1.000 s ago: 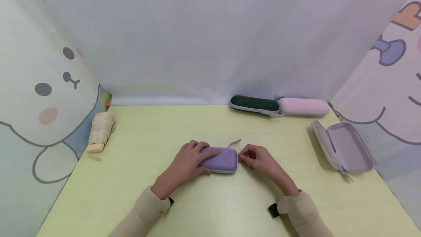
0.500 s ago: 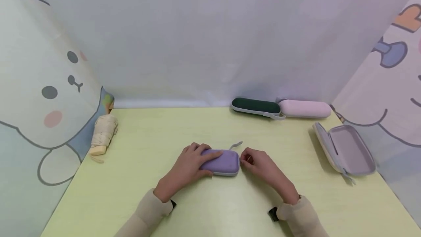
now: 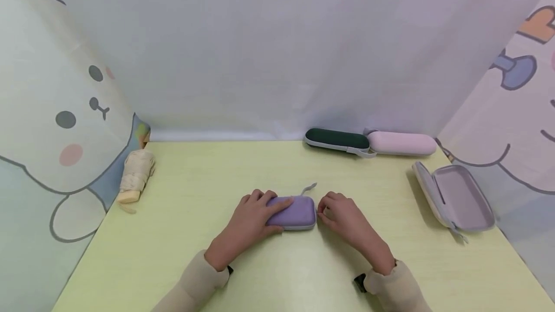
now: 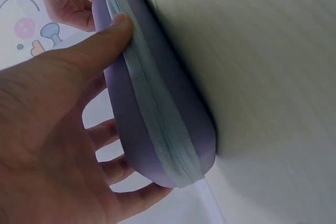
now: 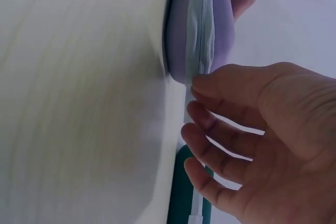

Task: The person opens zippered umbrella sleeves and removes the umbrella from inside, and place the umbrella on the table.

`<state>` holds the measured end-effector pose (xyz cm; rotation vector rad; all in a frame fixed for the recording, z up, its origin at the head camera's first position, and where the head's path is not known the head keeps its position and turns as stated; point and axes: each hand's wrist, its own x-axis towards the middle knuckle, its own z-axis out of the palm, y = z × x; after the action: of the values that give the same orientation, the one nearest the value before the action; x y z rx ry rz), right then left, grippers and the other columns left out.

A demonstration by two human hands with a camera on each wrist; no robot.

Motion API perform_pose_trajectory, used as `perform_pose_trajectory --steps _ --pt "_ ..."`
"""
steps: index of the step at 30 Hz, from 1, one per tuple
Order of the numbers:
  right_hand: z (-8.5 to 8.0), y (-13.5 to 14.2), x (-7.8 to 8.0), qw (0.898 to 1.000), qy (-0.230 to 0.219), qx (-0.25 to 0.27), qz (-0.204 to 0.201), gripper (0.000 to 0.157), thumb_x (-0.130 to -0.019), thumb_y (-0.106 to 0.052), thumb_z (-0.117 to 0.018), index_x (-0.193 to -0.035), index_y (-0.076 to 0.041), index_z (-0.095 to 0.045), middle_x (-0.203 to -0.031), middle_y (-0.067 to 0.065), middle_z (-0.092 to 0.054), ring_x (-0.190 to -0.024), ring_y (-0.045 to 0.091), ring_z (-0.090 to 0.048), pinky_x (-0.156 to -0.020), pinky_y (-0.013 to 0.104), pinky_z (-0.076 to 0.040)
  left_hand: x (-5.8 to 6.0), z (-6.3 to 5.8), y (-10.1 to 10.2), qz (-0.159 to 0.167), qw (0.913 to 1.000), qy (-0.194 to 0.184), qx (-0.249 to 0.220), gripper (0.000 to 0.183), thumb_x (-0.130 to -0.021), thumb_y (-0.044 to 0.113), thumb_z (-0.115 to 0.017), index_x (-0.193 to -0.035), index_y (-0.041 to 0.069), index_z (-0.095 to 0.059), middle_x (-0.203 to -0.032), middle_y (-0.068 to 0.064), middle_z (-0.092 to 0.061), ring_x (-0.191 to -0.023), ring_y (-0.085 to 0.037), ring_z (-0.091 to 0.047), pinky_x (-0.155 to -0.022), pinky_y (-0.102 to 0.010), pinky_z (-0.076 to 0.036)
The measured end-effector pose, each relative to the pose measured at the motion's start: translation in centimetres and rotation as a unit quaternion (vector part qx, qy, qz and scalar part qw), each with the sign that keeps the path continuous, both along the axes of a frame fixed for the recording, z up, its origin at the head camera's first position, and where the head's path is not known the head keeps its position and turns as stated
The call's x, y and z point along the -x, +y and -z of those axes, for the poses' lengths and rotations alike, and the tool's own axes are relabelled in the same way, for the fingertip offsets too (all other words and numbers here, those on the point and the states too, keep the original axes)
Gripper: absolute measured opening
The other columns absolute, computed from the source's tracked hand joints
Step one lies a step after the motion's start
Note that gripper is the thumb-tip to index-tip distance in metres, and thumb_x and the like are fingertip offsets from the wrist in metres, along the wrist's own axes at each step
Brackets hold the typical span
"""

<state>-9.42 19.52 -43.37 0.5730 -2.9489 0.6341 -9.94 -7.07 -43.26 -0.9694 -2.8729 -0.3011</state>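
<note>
A purple zippered hard case (image 3: 297,213) lies on the table in front of me, its grey loop strap (image 3: 309,188) sticking out behind. My left hand (image 3: 249,218) grips the case's left part, thumb on the near side and fingers over the top and far side. In the left wrist view, the thumb presses beside the pale zipper seam (image 4: 157,103). At the case's right end, my right hand (image 3: 344,215) pinches with thumb and forefinger right at the zipper (image 5: 201,35). The zipper pull is hidden between those fingertips; the other fingers are loosely curled.
A dark green case (image 3: 336,138) and a pink case (image 3: 403,143) lie end to end at the table's back right. An opened grey-lilac case (image 3: 461,199) sits by the right edge. A beige cloth-wrapped bundle (image 3: 137,175) lies at the left edge.
The head view has shifted slightly. Both hands stay at the purple case; the right hand's fingers have spread a little while its pinch stays at the case's right end.
</note>
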Motion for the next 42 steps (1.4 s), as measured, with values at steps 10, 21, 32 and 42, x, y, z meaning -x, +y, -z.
perform_pose_trajectory --steps 10,21,32,42 --pt "-0.1 0.1 -0.8 0.999 0.037 -0.012 -0.013 0.02 -0.079 -0.014 -0.08 -0.076 -0.024 -0.062 -0.099 -0.006 -0.063 -0.092 0.017 -0.059 -0.078 0.044 -0.05 -0.8 -0.4 0.9 -0.031 0.9991 0.009 0.026 0.067 -0.084 0.055 -0.07 -0.144 0.04 -0.047 -0.122 -0.002 -0.058 -0.104 -0.025 -0.052 -0.084 -0.046 -0.046" --pt "-0.7 -0.4 -1.3 0.999 0.02 -0.001 -0.026 0.02 -0.078 -0.012 -0.079 -0.07 -0.022 -0.063 -0.117 -0.002 -0.065 -0.105 0.02 -0.06 -0.082 0.043 -0.049 -1.6 -0.4 1.3 -0.051 0.9981 0.005 0.036 0.064 -0.087 0.052 -0.068 -0.145 0.036 -0.047 -0.12 -0.006 -0.058 -0.097 -0.026 -0.05 -0.076 -0.044 -0.046" --pt "-0.8 -0.1 -1.1 0.999 -0.015 0.023 -0.04 0.022 -0.08 -0.009 -0.077 -0.072 -0.022 -0.061 -0.121 -0.001 -0.066 -0.109 0.02 -0.063 -0.086 0.038 -0.054 -2.2 -0.6 2.0 -0.056 0.9952 0.023 0.076 0.063 -0.09 0.052 -0.064 -0.147 0.031 -0.046 -0.121 -0.01 -0.059 -0.097 -0.029 -0.053 -0.069 -0.042 -0.047" --pt "-1.0 0.1 -0.5 0.996 -0.04 0.033 -0.067 0.021 -0.081 -0.008 -0.076 -0.073 -0.02 -0.06 -0.126 0.002 -0.064 -0.113 0.021 -0.063 -0.089 0.038 -0.054 -2.6 -1.2 2.4 -0.06 0.9946 0.041 0.074 0.061 -0.091 0.05 -0.064 -0.145 0.027 -0.05 -0.118 -0.012 -0.06 -0.093 -0.03 -0.054 -0.063 -0.042 -0.045"
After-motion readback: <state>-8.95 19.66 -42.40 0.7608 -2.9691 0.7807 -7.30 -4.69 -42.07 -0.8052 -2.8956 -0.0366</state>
